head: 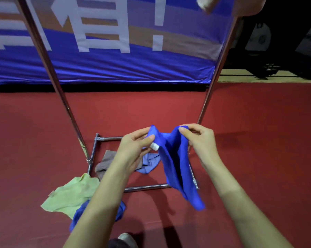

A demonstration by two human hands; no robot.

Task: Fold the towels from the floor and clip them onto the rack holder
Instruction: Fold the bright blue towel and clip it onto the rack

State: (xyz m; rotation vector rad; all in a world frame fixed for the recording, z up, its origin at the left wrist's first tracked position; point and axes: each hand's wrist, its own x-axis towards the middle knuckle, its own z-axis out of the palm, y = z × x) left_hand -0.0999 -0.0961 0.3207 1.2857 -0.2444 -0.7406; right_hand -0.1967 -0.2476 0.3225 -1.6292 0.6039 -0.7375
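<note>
both hands up in front of me, holding the royal blue towel [176, 163] by its top edge. my left hand [133, 151] pinches the left corner betw thumb + fingers, white tape on one fingertip there. my right hand [199, 140] pinches the right corner, fingers curled over the edge. towel hangs off the floor, sagging in the middle, tail pointing down-right.

floor [258, 140] is flat red carpet w/ hard shadows from my arms. rack [49, 68]: shiny metal tubes, two uprights leaning out of frame top left and top right, rectangular base frame on the carpet right under my hands. pale towel [206, 4] near the top of the right upright; can't tell how it's attached, blurred.

on the floor: brown-grey towel [104, 163] and light blue towel [149, 163] bunched inside the base frame, light green towel [70, 196] spread outside its near-left corner, another dark blue towel [77, 217] touching the green one, mostly hidden by my left forearm.

behind the rack: blue banner [115, 68] w/ big white characters, bottom edge reaches the carpet. far right is dark, tan strip of floor [240, 78] past the carpet, black gear there, can't make it out. shoe tip [126, 238] at bottom edge.
</note>
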